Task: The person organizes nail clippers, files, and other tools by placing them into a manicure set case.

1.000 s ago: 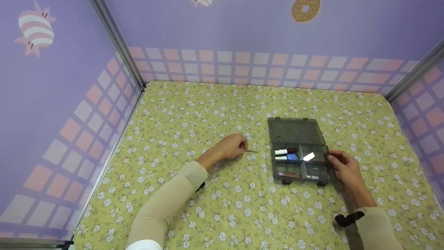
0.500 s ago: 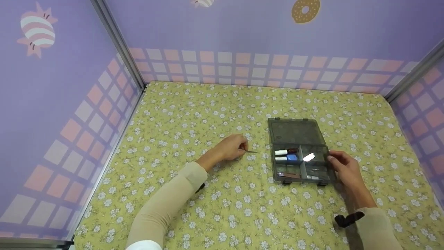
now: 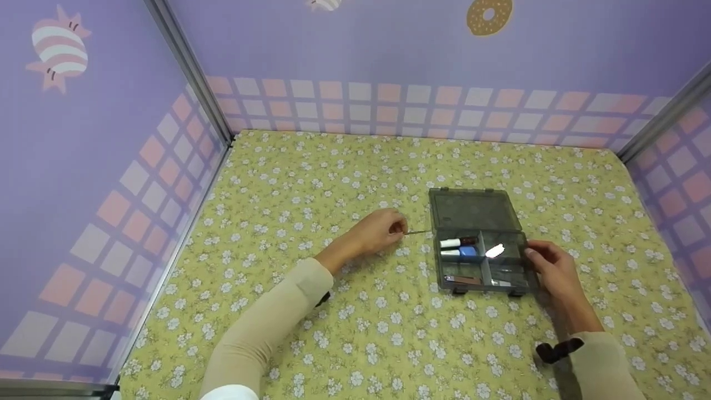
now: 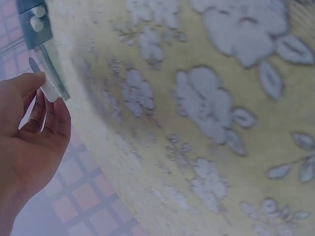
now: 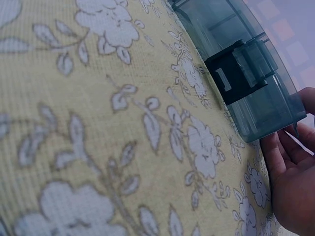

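Note:
My left hand (image 3: 377, 232) pinches a slim nail file (image 3: 417, 232) between thumb and fingers. In the left wrist view its white handle (image 4: 48, 92) and grey pointed tip show. The tip reaches the left edge of a smoky clear compartment box (image 3: 475, 210), near the hinge. The lid lies folded back, away from me. My right hand (image 3: 558, 275) grips the right wall, thumb at the rim and fingers against the outside. Inside lie a dark red nail polish bottle (image 3: 469, 241), a blue one (image 3: 467, 252), and a nail clipper (image 3: 464, 280) in the front left compartment.
Small pale items (image 3: 501, 283) lie in the front right compartment; glare covers part of the back right one. Black latches (image 5: 229, 73) stick out at the box's front. Yellow flowered cloth (image 3: 311, 189) covers the table, with purple panels (image 3: 355, 50) around it.
My left hand has moved slightly right and away from me, bringing the nail file's tip to the box's left edge. The right hand and box stay in place.

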{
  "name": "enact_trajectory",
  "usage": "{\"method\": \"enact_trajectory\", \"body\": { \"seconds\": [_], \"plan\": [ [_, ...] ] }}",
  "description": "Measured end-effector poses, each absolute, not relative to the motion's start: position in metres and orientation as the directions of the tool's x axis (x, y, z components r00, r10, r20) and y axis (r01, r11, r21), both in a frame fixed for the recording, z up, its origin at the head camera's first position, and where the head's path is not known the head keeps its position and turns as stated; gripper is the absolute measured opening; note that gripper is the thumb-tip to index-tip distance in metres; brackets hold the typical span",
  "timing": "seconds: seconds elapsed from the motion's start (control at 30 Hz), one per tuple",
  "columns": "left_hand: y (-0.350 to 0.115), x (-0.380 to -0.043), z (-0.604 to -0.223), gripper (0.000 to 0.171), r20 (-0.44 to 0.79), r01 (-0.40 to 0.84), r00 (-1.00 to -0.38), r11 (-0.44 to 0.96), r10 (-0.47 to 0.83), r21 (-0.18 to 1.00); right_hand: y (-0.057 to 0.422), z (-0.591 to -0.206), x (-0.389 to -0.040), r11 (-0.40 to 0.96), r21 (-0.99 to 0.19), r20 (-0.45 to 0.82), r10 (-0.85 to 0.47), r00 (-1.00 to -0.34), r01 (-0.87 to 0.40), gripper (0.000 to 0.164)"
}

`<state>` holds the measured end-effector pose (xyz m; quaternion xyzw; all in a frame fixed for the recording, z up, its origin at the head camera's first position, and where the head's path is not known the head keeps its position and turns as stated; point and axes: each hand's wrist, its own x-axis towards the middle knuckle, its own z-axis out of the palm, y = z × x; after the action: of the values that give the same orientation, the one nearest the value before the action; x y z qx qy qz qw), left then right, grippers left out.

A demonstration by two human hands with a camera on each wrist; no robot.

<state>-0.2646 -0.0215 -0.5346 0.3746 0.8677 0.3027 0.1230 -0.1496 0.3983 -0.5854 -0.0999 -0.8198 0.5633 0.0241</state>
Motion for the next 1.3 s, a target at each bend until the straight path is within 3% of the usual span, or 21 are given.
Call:
{"method": "enact_trajectory", "body": {
  "seconds": [0.43, 0.8, 1.3],
  "plan": [
    [0.039, -0.237, -0.518, 0.012, 0.085, 0.660, -0.573, 0.398, 0.815, 0.638, 0.398, -0.585, -0.151, 0.311, -0.935, -0.103, 0.214, -0.971, 0.168, 0.049],
    [0.083, -0.213, -0.526, 0.010, 0.106, 0.712, -0.496, 0.334, 0.862, 0.618, 0.400, -0.588, -0.152, 0.308, -0.943, -0.067, 0.197, -0.978, 0.127, 0.043],
    [0.085, -0.212, -0.536, 0.016, 0.075, 0.695, -0.521, 0.372, 0.850, 0.615, 0.394, -0.578, -0.150, 0.269, -0.950, -0.105, 0.215, -0.971, 0.162, 0.042]
  ]
}}
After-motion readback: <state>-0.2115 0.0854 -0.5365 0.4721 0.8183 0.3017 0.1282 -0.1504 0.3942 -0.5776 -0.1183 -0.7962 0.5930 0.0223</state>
